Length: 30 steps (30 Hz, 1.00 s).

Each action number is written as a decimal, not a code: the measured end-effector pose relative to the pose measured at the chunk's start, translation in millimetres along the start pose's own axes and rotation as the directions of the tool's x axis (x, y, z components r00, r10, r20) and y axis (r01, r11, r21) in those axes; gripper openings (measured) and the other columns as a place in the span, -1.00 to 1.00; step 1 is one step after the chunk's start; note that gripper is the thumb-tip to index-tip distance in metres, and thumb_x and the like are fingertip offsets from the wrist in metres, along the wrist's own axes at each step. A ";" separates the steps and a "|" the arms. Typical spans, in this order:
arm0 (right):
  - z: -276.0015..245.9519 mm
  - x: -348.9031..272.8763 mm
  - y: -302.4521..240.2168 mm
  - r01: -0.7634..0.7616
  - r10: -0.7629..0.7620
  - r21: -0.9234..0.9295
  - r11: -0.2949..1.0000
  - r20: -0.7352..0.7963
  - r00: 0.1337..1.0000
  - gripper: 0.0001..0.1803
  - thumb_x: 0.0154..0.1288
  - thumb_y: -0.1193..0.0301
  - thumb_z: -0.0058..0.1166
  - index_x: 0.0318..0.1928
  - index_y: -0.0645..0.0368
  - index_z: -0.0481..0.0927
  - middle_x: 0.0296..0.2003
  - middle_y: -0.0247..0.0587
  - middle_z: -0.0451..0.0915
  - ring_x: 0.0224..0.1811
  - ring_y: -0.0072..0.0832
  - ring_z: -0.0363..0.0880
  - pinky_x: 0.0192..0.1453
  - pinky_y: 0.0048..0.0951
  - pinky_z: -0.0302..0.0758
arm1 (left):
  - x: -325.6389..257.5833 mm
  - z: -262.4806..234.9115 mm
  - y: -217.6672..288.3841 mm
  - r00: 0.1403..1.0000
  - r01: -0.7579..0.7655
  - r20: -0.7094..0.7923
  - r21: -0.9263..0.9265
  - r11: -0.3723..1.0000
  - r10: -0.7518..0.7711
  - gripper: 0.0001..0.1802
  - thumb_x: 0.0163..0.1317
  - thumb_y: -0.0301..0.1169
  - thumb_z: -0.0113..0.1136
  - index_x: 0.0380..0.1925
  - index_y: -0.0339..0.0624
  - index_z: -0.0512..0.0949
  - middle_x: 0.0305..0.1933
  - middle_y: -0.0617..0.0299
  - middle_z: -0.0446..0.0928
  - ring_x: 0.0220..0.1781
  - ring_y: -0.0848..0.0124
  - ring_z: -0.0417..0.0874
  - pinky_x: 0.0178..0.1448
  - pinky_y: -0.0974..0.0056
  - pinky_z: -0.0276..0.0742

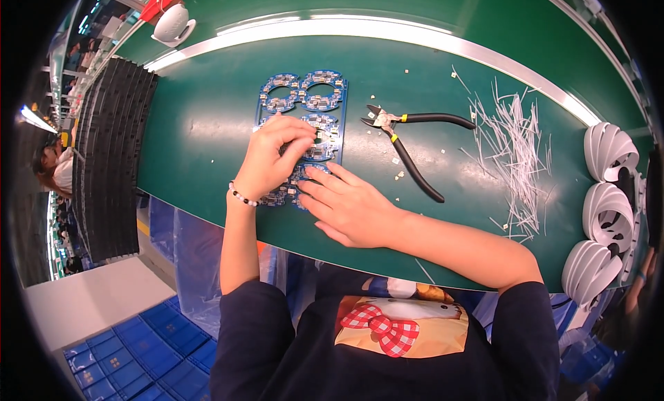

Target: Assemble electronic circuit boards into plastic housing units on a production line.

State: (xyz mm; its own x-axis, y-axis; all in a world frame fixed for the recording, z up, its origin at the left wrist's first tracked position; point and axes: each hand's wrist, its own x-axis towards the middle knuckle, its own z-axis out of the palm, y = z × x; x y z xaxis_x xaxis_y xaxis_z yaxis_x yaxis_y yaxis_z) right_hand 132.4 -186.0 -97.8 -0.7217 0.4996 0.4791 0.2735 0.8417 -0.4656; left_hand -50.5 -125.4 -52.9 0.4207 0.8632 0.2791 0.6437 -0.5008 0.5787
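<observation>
A blue panel of ring-shaped circuit boards (323, 81) lies on the green bench in front of me, its lower part covered by my hands. My left hand (280, 148), with a beaded bracelet at the wrist, is over the panel's middle left. Its fingers are bent and drawn together with the thumb; whatever they hold is hidden. Flat across the lower right of the panel rests my right hand (349, 204), fingers stretched out and touching the boards. To the right of the panel, diagonal cutters (415, 128) with black handles lie with jaws apart.
A heap of thin white strips (515, 159) spreads on the bench at right. Beyond it stand several white coiled bands (609, 152). Tiny pale scraps (399, 176) are scattered near the cutters. Stacked black trays (114, 159) rise at left; a white cup-like object (173, 25) sits far left.
</observation>
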 end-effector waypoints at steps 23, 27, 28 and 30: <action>-1.3 -3.4 -10.7 0.398 -0.411 -0.103 0.912 -0.191 0.892 -0.70 0.01 0.39 -0.01 -0.23 0.25 0.56 -0.13 -0.10 0.56 0.04 -0.17 0.49 0.19 -0.02 0.34 | -21.9 -10.9 4.6 0.990 0.004 -0.142 0.033 0.999 0.000 -0.90 0.00 -0.53 0.24 -0.43 -0.14 0.67 -0.24 0.26 0.64 -0.01 0.25 0.59 0.27 -0.04 0.24; 1.0 -4.7 -7.8 0.256 -0.258 -0.117 0.960 -0.001 0.966 -0.67 -0.03 0.39 0.02 -0.23 0.29 0.57 -0.05 -0.05 0.54 0.08 -0.23 0.46 0.21 -0.07 0.35 | -33.4 -15.9 10.0 0.999 -0.001 0.051 0.090 0.996 -0.004 -0.82 -0.13 -0.55 0.34 -0.43 -0.15 0.65 -0.22 0.29 0.62 -0.01 0.25 0.56 0.21 0.09 0.31; 1.5 -5.3 -8.0 0.254 -0.256 -0.120 0.960 0.002 0.967 -0.67 -0.04 0.40 0.02 -0.22 0.30 0.57 -0.05 -0.04 0.54 0.07 -0.22 0.46 0.22 -0.09 0.34 | -35.4 -12.4 13.4 0.996 -0.004 0.091 0.129 0.992 -0.008 -0.81 -0.15 -0.53 0.36 -0.44 -0.14 0.65 -0.22 0.31 0.61 0.01 0.25 0.54 0.22 0.09 0.30; 2.2 -5.1 -8.9 0.252 -0.253 -0.122 0.960 0.007 0.967 -0.66 -0.04 0.41 0.01 -0.21 0.31 0.57 -0.04 -0.03 0.54 0.07 -0.21 0.47 0.24 -0.11 0.33 | -37.1 -7.9 15.0 0.997 0.023 0.077 0.073 0.997 -0.029 -0.80 -0.18 -0.50 0.38 -0.45 -0.10 0.66 -0.22 0.37 0.60 0.02 0.27 0.51 0.25 0.02 0.27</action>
State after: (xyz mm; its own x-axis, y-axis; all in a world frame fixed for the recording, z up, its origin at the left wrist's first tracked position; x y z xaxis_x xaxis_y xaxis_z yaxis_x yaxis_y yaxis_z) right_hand 132.2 -196.5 -97.7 -0.7718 0.2688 0.5763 0.1583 0.9590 -0.2352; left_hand -61.5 -164.5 -48.5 0.4500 0.8698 0.2023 0.6981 -0.4839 0.5277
